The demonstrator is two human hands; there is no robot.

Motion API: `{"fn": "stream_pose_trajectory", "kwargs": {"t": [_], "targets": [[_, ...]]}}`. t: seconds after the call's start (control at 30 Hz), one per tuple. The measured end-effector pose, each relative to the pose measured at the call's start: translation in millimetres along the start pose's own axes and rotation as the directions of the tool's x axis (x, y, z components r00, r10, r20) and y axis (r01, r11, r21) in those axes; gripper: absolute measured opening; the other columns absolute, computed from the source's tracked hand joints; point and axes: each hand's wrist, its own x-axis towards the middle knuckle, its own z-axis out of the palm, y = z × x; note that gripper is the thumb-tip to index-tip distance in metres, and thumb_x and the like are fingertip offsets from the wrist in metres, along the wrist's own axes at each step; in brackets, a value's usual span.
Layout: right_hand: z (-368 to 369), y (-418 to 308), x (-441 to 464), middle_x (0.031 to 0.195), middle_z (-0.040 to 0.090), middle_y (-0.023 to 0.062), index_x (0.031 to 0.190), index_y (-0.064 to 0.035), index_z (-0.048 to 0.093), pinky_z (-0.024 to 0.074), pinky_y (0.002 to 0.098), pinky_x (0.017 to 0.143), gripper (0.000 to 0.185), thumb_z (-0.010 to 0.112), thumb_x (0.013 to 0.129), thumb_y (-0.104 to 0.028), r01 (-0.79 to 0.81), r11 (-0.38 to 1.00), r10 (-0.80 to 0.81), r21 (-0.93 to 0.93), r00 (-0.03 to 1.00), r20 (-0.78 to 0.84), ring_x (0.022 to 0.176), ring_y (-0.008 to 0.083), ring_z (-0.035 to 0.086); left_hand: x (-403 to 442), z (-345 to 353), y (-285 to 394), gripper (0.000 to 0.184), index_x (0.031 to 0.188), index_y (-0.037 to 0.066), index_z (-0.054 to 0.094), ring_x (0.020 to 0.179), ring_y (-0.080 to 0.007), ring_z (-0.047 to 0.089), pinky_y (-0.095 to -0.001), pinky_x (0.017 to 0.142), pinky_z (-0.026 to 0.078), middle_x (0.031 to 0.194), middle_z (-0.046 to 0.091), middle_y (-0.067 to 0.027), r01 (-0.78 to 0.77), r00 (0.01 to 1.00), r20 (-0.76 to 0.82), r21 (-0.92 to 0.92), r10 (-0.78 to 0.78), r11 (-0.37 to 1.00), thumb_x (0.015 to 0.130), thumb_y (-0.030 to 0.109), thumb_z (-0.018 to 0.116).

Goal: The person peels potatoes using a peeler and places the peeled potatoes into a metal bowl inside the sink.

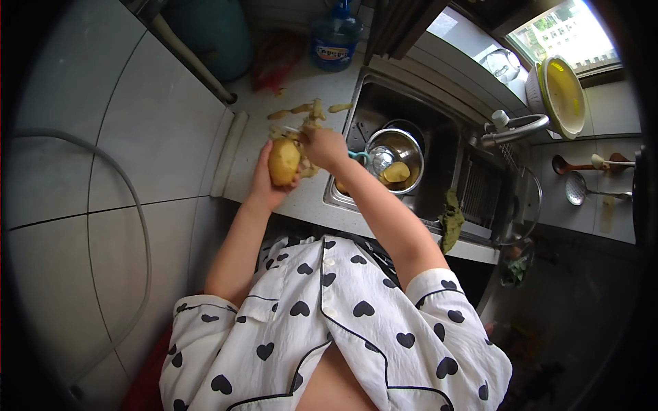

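A yellow potato point(284, 162) is held upright in my left hand point(263, 179), its fingers wrapped round the side and bottom. Just above and to the right of it is my right hand point(325, 147), its fingers closed on a peeler point(291, 130) at the potato's top end; the tool is partly blurred. Strips of peel point(301, 109) lie scattered on the counter point(250, 147) beyond and beside both hands. To the right, a metal bowl point(418, 162) in the sink holds a peeled potato piece point(396, 172).
The steel sink point(439, 137) has a faucet point(524, 125) at its right. A blue bottle point(334, 38) and a red plastic bag point(277, 60) stand at the back. A green cloth point(451, 222) hangs over the sink's front edge. Basins point(558, 96) lean near the window.
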Motion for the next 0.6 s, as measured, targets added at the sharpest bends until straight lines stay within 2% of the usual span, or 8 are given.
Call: {"fn": "stream_pose_trajectory", "kwargs": {"t": [0.07,0.2,0.27,0.37,0.4,0.43,0.53,0.6], "targets": [[6,20,6,0.089,0.067,0.014,0.096,-0.0136,0.066,0.049,0.0424,0.073,0.031,0.046,0.087,-0.035,-0.109,0.991,0.119,-0.083,0.985,0.127,0.084,0.0336,0.063,-8,9,1,0.053,0.094,0.011,0.055,0.06,-0.0181,0.055,-0.0272,0.053,0.046,0.077,0.058,-0.0087,-0.006,0.993,0.115,0.065,-0.001,0.998,0.086,0.061,0.043],[-1,23,-5,0.09,0.066,0.0156,0.096,-0.0112,0.064,0.0483,0.0433,0.073,0.034,0.044,0.09,-0.039,-0.161,0.987,0.162,-0.015,0.986,0.05,0.085,0.0344,0.062,-1,8,8,0.058,0.098,0.009,0.055,0.07,-0.0195,0.059,-0.0293,0.058,0.05,0.082,0.06,-0.0097,-0.072,0.987,-0.134,0.094,0.084,0.993,0.086,0.064,0.04],[-7,17,-11,0.086,0.066,0.0161,0.094,-0.0098,0.062,0.0479,0.0444,0.071,0.035,0.044,0.091,-0.039,-0.153,0.987,0.154,0.046,0.988,-0.003,0.083,0.0355,0.062,0,11,7,0.057,0.101,0.009,0.056,0.074,-0.0189,0.06,-0.0294,0.061,0.05,0.085,0.061,-0.0078,-0.084,0.986,-0.14,0.062,0.092,0.995,0.086,0.063,0.041],[-24,-6,-26,0.079,0.064,0.0162,0.088,-0.0079,0.06,0.0468,0.0457,0.066,0.031,0.047,0.09,-0.036,-0.011,0.979,0.043,0.206,0.987,-0.154,0.076,0.0376,0.061,2,7,9,0.054,0.104,0.012,0.056,0.079,-0.0174,0.06,-0.0298,0.066,0.05,0.091,0.061,-0.0042,-0.056,0.994,-0.088,0.04,0.059,0.998,0.086,0.061,0.044],[-27,-9,-32,0.072,0.063,0.0156,0.084,-0.007,0.057,0.0457,0.0463,0.063,0.027,0.051,0.088,-0.033,0.079,0.976,-0.049,0.202,0.987,-0.151,0.071,0.039,0.06,4,5,8,0.053,0.105,0.013,0.057,0.081,-0.0168,0.06,-0.0299,0.067,0.05,0.094,0.061,-0.0029,-0.038,0.997,-0.058,0.036,0.04,0.999,0.086,0.061,0.045],[-36,-19,-40,0.069,0.062,0.0144,0.083,-0.0071,0.058,0.0459,0.0456,0.061,0.025,0.053,0.087,-0.031,0.171,0.96,-0.143,0.221,0.98,-0.139,0.069,0.0374,0.06,7,6,6,0.052,0.105,0.014,0.056,0.078,-0.0165,0.06,-0.0294,0.066,0.049,0.091,0.061,-0.0024,-0.044,0.993,-0.11,0.006,0.045,0.999,0.086,0.061,0.045],[-35,-24,-43,0.066,0.062,0.0134,0.081,-0.0073,0.058,0.0456,0.045,0.06,0.023,0.055,0.085,-0.03,0.29,0.954,-0.282,0.071,0.954,-0.106,0.067,0.0354,0.06,11,12,4,0.049,0.103,0.017,0.056,0.069,-0.0146,0.057,-0.0254,0.061,0.045,0.085,0.061,0.0004,-0.069,0.973,-0.224,-0.056,0.055,0.996,0.084,0.062,0.048],[-31,-21,-42,0.066,0.062,0.0129,0.081,-0.0075,0.058,0.0456,0.0446,0.059,0.022,0.056,0.085,-0.029,0.301,0.952,-0.295,0.058,0.95,-0.1,0.066,0.0346,0.06,13,3,5,0.05,0.102,0.016,0.057,0.069,-0.0146,0.057,-0.0258,0.061,0.046,0.084,0.06,0.0002,-0.032,0.987,-0.157,-0.037,0.026,0.999,0.084,0.062,0.049]]}}
